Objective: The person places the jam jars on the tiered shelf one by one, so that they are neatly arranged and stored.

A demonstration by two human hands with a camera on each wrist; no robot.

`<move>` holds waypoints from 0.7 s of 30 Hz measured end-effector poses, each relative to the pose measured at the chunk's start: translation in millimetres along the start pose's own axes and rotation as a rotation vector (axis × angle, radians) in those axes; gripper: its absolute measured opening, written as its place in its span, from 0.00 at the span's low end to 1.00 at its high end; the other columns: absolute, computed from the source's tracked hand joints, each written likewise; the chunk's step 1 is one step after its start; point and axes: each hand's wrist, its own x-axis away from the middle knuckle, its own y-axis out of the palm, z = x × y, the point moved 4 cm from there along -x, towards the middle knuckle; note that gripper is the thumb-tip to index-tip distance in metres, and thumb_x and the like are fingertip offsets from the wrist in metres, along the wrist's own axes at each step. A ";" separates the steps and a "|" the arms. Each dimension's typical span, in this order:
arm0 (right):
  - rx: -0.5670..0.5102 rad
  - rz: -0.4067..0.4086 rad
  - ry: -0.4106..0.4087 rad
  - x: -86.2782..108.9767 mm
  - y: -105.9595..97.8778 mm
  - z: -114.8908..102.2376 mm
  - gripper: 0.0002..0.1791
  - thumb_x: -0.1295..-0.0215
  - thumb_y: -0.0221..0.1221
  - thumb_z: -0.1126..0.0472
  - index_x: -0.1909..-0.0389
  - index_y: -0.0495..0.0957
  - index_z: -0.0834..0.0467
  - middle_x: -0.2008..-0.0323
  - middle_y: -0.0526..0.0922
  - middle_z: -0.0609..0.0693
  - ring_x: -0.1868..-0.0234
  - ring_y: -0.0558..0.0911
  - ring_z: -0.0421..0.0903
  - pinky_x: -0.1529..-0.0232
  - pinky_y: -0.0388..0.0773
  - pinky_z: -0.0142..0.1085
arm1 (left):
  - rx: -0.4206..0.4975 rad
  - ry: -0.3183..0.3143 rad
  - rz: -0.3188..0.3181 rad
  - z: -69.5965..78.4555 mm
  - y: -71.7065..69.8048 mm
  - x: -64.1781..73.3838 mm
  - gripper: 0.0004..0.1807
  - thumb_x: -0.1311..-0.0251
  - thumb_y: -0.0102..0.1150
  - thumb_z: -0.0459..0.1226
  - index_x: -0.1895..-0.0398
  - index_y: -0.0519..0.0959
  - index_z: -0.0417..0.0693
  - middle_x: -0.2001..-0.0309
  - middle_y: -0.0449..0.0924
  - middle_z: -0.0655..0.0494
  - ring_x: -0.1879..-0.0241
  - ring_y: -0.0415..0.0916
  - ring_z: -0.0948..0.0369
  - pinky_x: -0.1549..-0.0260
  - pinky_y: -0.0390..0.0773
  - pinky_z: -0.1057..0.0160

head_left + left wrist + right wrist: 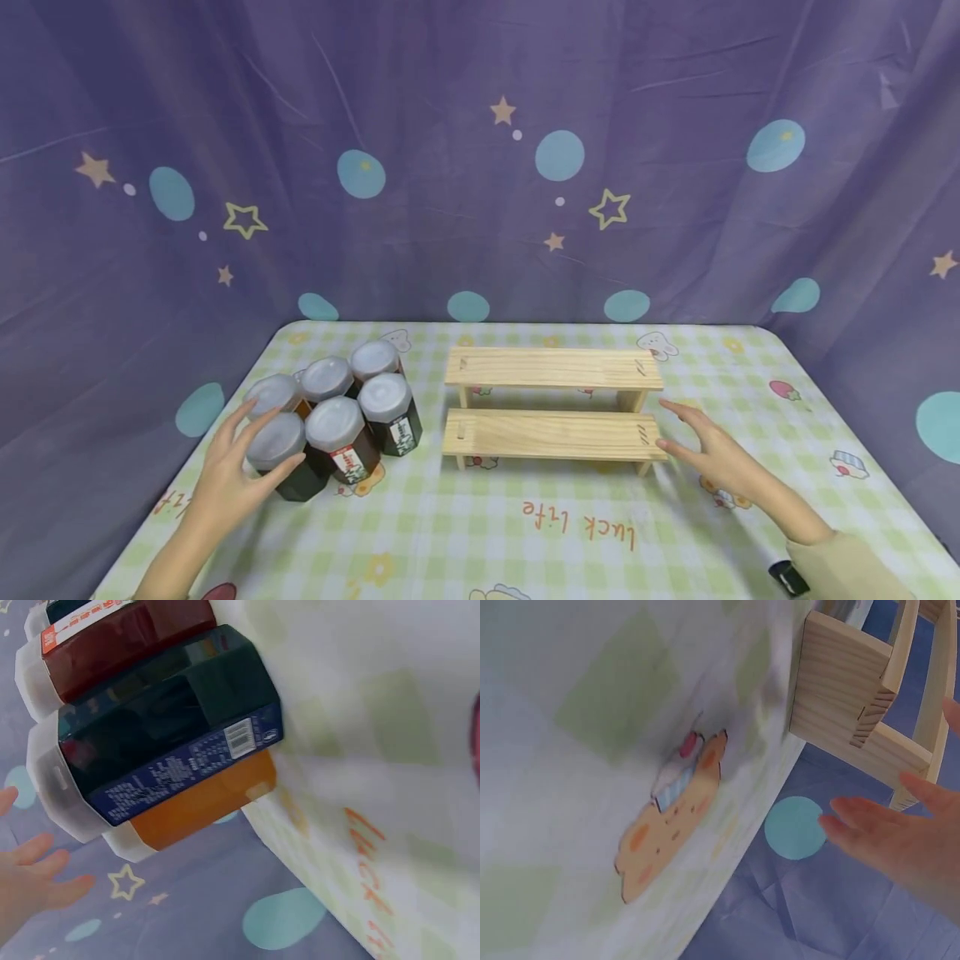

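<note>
Several jars with pale translucent lids stand grouped on the left of the table. My left hand (234, 479) is at the nearest dark jar (294, 467), thumb and fingers spread apart beside its lid. In the left wrist view that dark green jar (172, 727) carries a blue label with a barcode, and the left fingers (56, 892) are apart from it. Beside it stand a dark red jar (127, 645) and an orange one (206, 806). A two-step wooden rack (551, 433) stands right of centre. My right hand (712, 450), fingers extended, hovers by the rack's right end, holding nothing.
A green checked tablecloth (420, 517) with printed cartoons and lettering covers the table. Behind and at both sides hangs a purple curtain (450, 208) with stars and blue ovals. A small black object (789, 577) shows at the right sleeve.
</note>
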 end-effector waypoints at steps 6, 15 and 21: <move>-0.130 -0.028 0.028 -1.0 3.3 2.8 0.32 0.37 0.51 0.54 0.37 0.54 0.65 0.41 0.58 0.70 0.47 0.66 0.68 0.52 0.68 0.54 | 0.014 -0.081 0.009 -9.3 1.1 7.8 0.37 0.60 0.69 0.38 0.42 0.67 0.44 0.40 0.53 0.34 0.45 0.53 0.34 0.61 0.58 0.34; -0.317 -0.060 0.098 -3.4 8.8 1.4 0.30 0.37 0.52 0.57 0.38 0.56 0.67 0.44 0.61 0.72 0.50 0.70 0.65 0.58 0.74 0.44 | 0.073 -0.193 0.013 -15.3 4.7 16.7 0.40 0.58 0.68 0.37 0.38 0.62 0.46 0.40 0.53 0.35 0.44 0.54 0.35 0.56 0.56 0.33; -0.325 -0.033 0.092 -5.8 11.4 3.0 0.28 0.38 0.53 0.60 0.41 0.59 0.70 0.48 0.65 0.73 0.55 0.75 0.61 0.60 0.76 0.42 | 0.115 -0.245 0.032 -49.9 20.3 22.4 0.40 0.57 0.68 0.40 0.37 0.62 0.53 0.40 0.56 0.43 0.43 0.57 0.47 0.50 0.65 0.48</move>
